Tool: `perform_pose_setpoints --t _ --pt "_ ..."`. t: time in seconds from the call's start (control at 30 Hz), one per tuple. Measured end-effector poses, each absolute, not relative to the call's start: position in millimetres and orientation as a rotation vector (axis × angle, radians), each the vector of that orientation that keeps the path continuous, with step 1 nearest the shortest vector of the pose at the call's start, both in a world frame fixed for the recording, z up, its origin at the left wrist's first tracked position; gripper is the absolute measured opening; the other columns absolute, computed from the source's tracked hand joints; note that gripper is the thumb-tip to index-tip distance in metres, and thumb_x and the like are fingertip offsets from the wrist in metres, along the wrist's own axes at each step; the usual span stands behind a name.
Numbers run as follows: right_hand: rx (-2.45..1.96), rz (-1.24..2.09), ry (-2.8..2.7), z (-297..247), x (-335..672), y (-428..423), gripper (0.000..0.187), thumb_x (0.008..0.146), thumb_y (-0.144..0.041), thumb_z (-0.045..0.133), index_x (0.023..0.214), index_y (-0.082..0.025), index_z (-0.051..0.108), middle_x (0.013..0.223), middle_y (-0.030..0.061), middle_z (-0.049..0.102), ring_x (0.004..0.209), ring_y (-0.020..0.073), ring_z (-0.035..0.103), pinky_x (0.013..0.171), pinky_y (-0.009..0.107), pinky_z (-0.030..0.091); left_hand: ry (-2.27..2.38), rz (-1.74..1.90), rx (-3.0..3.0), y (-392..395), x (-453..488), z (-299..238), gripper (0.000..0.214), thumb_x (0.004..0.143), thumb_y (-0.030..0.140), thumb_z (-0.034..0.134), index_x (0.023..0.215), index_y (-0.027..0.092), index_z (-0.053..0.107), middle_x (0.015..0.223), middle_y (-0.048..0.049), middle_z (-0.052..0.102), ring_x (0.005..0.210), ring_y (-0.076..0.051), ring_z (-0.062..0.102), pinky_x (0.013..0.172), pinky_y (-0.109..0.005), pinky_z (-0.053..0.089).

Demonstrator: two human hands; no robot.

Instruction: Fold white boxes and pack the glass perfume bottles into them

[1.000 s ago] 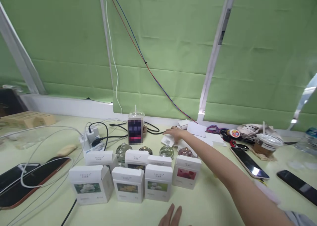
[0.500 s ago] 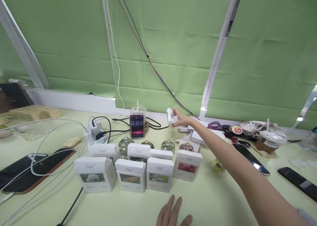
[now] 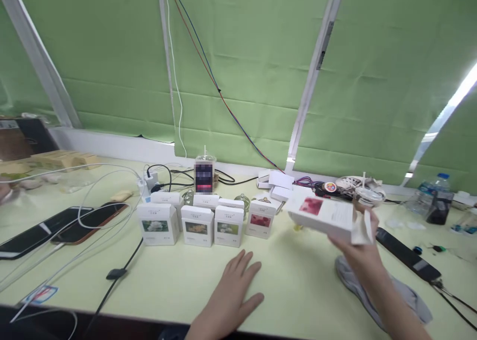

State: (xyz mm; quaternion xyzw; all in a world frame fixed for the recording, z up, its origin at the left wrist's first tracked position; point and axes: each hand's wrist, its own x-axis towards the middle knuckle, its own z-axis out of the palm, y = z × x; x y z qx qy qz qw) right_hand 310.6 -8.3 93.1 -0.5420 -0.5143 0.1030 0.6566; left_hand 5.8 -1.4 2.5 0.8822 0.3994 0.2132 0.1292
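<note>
My right hand (image 3: 359,245) grips a white cardboard box (image 3: 320,212) with a red flower picture, held tilted above the right side of the table. A loose flap at its near end sticks up by my fingers. My left hand (image 3: 233,290) lies on the tabletop with its fingers stretched out, holding nothing. Beyond it stand several white boxes in two rows, among them one with a white flower (image 3: 155,226), one with an orange flower (image 3: 197,228) and one with a red flower (image 3: 260,220). Glass bottles (image 3: 243,201) show partly behind them.
White cartons (image 3: 281,180) are piled near the back wall. Phones and a looped white cable (image 3: 80,220) lie at left, beside a plug strip (image 3: 145,186). A drink cup (image 3: 204,173) stands behind the boxes. At right are a grey cloth item (image 3: 404,293) and a long black object (image 3: 408,255).
My right hand has come from the back of the table, where it held a white box, to the right front with the red-flower box. More of my left hand shows. The view has shifted.
</note>
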Motion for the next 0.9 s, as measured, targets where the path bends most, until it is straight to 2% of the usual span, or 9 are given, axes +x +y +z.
perform_pose_setpoints --t 0.1,0.2,0.27,0.33,0.47,0.57,0.7,0.8,0.9 --pt "-1.357 0.307 -1.089 36.7 287.7 -43.6 0.086 0.054 -0.044 0.08 0.122 -0.031 0.03 0.122 0.0085 0.044 0.112 0.0325 0.053 0.09 0.047 0.05 1.164 0.627 2.508 -2.6 7.8 8.5 0.068 0.083 0.05 0.057 0.143 0.028 0.033 0.151 -0.0122 0.032 0.138 -0.032 0.031 0.108 -0.051 0.035" --pt "-1.325 0.484 -1.058 3.8 253.1 -56.4 0.074 0.058 -0.042 0.077 0.112 -0.033 0.027 0.109 0.0054 0.052 0.1 0.0285 0.061 0.083 0.044 0.054 1.16 0.629 2.463 -1.8 10.4 13.6 0.081 0.079 0.056 0.058 0.147 0.03 0.022 0.154 -0.012 0.024 0.139 -0.032 0.028 0.108 -0.049 0.035" --pt "-1.302 0.551 -1.06 -4.0 233.6 -58.4 0.076 0.055 -0.037 0.078 0.109 -0.029 0.025 0.108 0.0068 0.053 0.097 0.0268 0.062 0.082 0.042 0.054 1.186 0.622 2.459 -1.5 12.6 16.4 0.082 0.078 0.058 0.059 0.147 0.032 0.022 0.155 -0.012 0.02 0.14 -0.034 0.026 0.107 -0.05 0.034" --pt "-1.292 0.593 -1.089 -5.4 221.9 -59.3 0.072 0.059 -0.033 0.075 0.11 -0.026 0.025 0.109 0.0099 0.054 0.097 0.0256 0.063 0.081 0.04 0.054 1.189 0.599 2.474 -1.5 15.0 18.2 0.08 0.078 0.059 0.058 0.146 0.034 0.024 0.157 -0.0109 0.014 0.14 -0.036 0.024 0.107 -0.05 0.034" --pt "-1.311 0.626 -1.336 -6.2 221.6 -65.8 0.056 0.066 -0.02 0.067 0.112 -0.023 0.036 0.114 0.0117 0.057 0.103 0.0251 0.061 0.086 0.039 0.053 1.179 0.567 2.497 -1.8 18.2 20.1 0.071 0.082 0.058 0.053 0.145 0.038 0.026 0.158 -0.0063 0.007 0.139 -0.035 0.027 0.109 -0.048 0.033" --pt "-1.263 0.603 -1.51 -7.5 232.8 -74.3 0.045 0.068 -0.013 0.059 0.11 -0.023 0.047 0.113 0.0086 0.059 0.106 0.0243 0.06 0.095 0.041 0.049 1.15 0.544 2.538 -2.1 19.0 22.5 0.067 0.084 0.056 0.052 0.144 0.039 0.028 0.158 -0.0037 0.01 0.14 -0.033 0.026 0.11 -0.046 0.031" --pt "-1.143 0.722 -1.687 -0.8 251.2 -81.4 0.047 0.069 -0.011 0.057 0.114 -0.026 0.054 0.12 0.0066 0.056 0.106 0.0218 0.059 0.097 0.04 0.048 1.079 0.519 2.587 -2.2 19.6 27.6 0.062 0.085 0.053 0.053 0.142 0.038 0.033 0.157 -0.0028 0.018 0.139 -0.03 0.028 0.111 -0.043 0.028" --pt "-1.079 0.822 -1.693 7.3 259.8 -78.2 0.039 0.077 -0.016 0.054 0.115 -0.026 0.057 0.131 0.0077 0.049 0.097 0.0177 0.063 0.09 0.036 0.051 1.026 0.504 2.592 -2.0 20.4 30.8 0.062 0.086 0.053 0.051 0.143 0.037 0.03 0.156 -0.0035 0.021 0.139 -0.028 0.03 0.111 -0.043 0.026" --pt "-1.072 0.822 -1.667 12.5 258.4 -70.3 0.029 0.08 -0.021 0.054 0.108 -0.024 0.06 0.131 0.0089 0.05 0.079 0.0137 0.063 0.075 0.032 0.054 0.996 0.479 2.588 -2.3 20.7 33.1 0.062 0.088 0.053 0.049 0.144 0.037 0.028 0.156 -0.0035 0.021 0.14 -0.027 0.029 0.112 -0.043 0.024"
